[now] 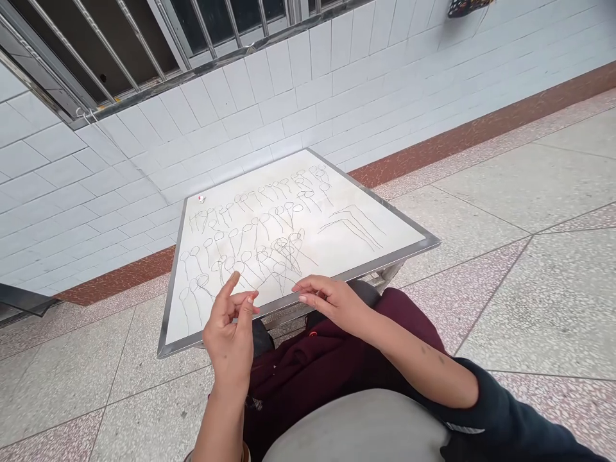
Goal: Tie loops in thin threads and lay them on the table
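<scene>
Here, thin looped wires [282, 245], likely light and springy, best pinched by the stem, lie across a white table [404, 230]; whether the curled left hand [230, 324] and right hand [337, 303] grip any is unclear.

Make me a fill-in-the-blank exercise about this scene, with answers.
1. Many of the thin wires on the table end in round ____.
2. The left hand and right hand are both ____, without gloves.
3. The wall is covered in white ____.
4. Metal ____ cross the window.

Missing words: loops; bare; tiles; bars.
</scene>
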`<state>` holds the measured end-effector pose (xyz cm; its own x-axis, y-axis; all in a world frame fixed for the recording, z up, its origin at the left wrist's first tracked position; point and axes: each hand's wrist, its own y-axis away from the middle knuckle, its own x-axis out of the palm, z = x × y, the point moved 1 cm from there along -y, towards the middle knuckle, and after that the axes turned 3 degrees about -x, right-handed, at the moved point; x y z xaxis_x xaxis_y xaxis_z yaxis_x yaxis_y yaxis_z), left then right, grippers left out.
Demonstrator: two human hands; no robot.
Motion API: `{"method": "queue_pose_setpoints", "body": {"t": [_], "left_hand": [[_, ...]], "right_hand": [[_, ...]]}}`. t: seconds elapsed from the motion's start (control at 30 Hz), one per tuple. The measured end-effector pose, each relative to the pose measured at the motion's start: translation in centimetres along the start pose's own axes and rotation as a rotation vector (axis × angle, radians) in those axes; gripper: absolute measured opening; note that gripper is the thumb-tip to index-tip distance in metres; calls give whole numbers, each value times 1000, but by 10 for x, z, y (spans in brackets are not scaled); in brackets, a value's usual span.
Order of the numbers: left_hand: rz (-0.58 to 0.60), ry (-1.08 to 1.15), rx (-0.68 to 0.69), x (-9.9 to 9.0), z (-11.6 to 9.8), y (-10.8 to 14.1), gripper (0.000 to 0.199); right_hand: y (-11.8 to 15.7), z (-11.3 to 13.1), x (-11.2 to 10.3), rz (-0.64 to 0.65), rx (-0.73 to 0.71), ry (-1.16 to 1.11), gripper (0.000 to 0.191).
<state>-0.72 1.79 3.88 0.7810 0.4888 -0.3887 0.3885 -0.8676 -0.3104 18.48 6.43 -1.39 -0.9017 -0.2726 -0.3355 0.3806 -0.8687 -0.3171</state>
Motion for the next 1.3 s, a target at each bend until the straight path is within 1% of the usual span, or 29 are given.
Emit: {"method": "queue_pose_setpoints", "body": {"t": [0.1, 0.3, 0.47, 0.6, 0.67, 0.8, 0.87, 1.07, 1.17, 1.3], "left_hand": [[24, 26, -36, 0, 4, -6, 46], [94, -167, -79, -1, -2, -5, 46], [197, -76, -97, -6, -2, -7, 42], [242, -23, -112, -6, 1, -7, 42], [242, -12, -96, -5, 1, -6, 43], [254, -24, -66, 1, -1, 0, 45], [270, -41, -62, 4, -3, 3, 46], [350, -16, -107, 9, -12, 7, 49], [348, -19, -110, 10, -14, 6, 48], [331, 15, -126, 12, -12, 6, 51]], "right_hand": [[3, -4, 4, -2, 45, -30, 23], [6, -4, 9, 36, 86, -37, 25], [10, 0, 13, 105, 65, -10, 25], [12, -2, 16, 179, 36, 6, 26], [12, -2, 18, 161, -3, 72, 26], [8, 4, 25, 69, -78, 259, 27], [4, 8, 29, 56, -95, 297, 25], [1, 16, 35, 33, -115, 273, 20], [3, 17, 36, 50, -112, 230, 18], [6, 17, 36, 78, -122, 185, 17]]}}
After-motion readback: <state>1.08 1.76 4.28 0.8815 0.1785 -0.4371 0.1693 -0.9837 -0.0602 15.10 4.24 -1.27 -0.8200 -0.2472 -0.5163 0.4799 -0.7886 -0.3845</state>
